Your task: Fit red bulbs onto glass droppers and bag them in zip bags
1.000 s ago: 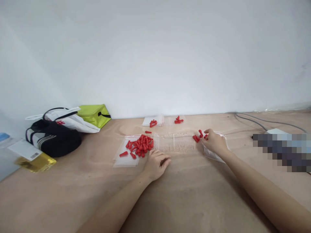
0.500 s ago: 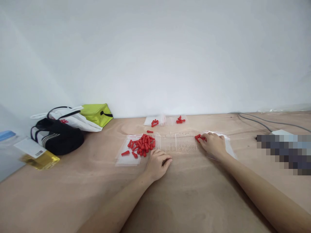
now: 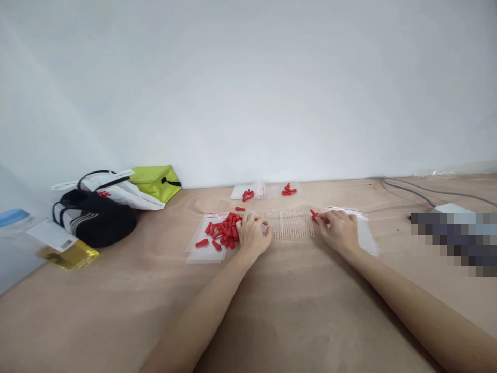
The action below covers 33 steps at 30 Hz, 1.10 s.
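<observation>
A heap of red rubber bulbs (image 3: 229,228) lies on clear zip bags (image 3: 198,254) left of centre. Beside it my left hand (image 3: 254,235) rests over the left end of a row of thin clear tubes (image 3: 295,224), fingers curled; whatever is under the fingertips is hidden. At the row's right end my right hand (image 3: 338,230) pinches at red bulbs (image 3: 315,215), above another clear bag (image 3: 367,235). One single red bulb (image 3: 239,209) lies behind the heap.
Farther back, two small groups of red bulbs (image 3: 247,195) lie on bags by the wall. At the left are a black bag (image 3: 101,220), a lime-green bag (image 3: 155,181) and a yellow packet (image 3: 75,256). Grey cables (image 3: 411,191) and a blurred item are at the right.
My left hand has moved forward and slightly right, onto the left end of the tubes. My right hand stays by the red bulbs, where one bulb now points up and left.
</observation>
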Available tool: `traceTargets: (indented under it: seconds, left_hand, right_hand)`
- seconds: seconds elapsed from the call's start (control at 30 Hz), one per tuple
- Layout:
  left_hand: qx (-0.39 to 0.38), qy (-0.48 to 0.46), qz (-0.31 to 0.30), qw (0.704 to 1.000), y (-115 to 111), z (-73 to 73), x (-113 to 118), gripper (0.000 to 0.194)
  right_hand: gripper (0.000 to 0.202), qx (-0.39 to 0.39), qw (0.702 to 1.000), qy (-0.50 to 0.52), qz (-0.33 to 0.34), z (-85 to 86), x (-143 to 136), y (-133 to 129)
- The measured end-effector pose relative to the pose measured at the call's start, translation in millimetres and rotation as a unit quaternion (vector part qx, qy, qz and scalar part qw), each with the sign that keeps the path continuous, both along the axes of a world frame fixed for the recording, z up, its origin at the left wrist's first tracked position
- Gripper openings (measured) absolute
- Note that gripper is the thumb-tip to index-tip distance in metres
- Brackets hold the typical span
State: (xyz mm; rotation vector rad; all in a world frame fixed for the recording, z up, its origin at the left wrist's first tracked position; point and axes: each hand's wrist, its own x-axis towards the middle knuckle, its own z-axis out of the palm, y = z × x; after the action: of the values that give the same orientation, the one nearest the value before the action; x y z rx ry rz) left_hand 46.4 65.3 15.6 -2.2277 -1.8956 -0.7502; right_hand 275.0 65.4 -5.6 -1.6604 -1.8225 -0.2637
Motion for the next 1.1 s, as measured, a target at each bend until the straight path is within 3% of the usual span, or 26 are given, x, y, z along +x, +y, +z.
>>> traceTargets:
  seconds: [0.07, 0.17, 0.27, 0.53, 0.7, 0.83, 0.9, 0.97, 1.03, 1.1]
  left_hand:
    - [-0.021, 0.002, -0.002, 1.000, 4, 2.3, 12, 0.015]
    - [-0.064, 0.008, 0.007, 0.998, 10, 5.2, 29, 0.023]
    - [-0.098, 0.024, 0.030, 0.994, 15, 6.9, 40, 0.026]
    - [-0.106, 0.057, 0.073, 0.990, 24, 3.5, 52, 0.029]
    - [-0.088, 0.057, 0.052, 0.993, 25, 3.5, 57, 0.024]
    - [-0.078, 0.044, 0.025, 0.996, 18, 12.2, 50, 0.022]
    - [-0.073, 0.035, -0.004, 0.997, 8, 16.6, 37, 0.017]
    - [-0.068, 0.012, -0.099, 0.993, -6, 17.6, 18, 0.010]
    - [-0.059, -0.013, -0.177, 0.982, -22, 14.5, -3, 0.008]
    - [-0.049, -0.028, -0.209, 0.976, -37, 8.5, -20, 0.010]
  right_hand:
    - [0.023, 0.041, 0.993, 0.012, 0.107, -3.1, -7, -12]
    - [0.021, 0.044, 0.961, 0.020, 0.271, -6.9, -16, -30]
    - [0.018, 0.011, 0.941, 0.015, 0.339, -6.6, -21, -41]
    - [0.018, -0.041, 0.937, 0.015, 0.348, -1.0, -33, -45]
    - [0.020, -0.064, 0.924, 0.028, 0.375, -1.8, -42, -44]
    - [0.018, -0.072, 0.922, 0.042, 0.377, -2.0, -43, -43]
    - [0.017, -0.070, 0.926, 0.057, 0.367, -2.2, -42, -44]
    - [0.016, -0.074, 0.927, 0.082, 0.357, -2.4, -42, -43]
    - [0.015, -0.087, 0.926, 0.108, 0.351, -2.5, -41, -43]
    - [0.014, -0.102, 0.925, 0.121, 0.346, -2.4, -42, -43]
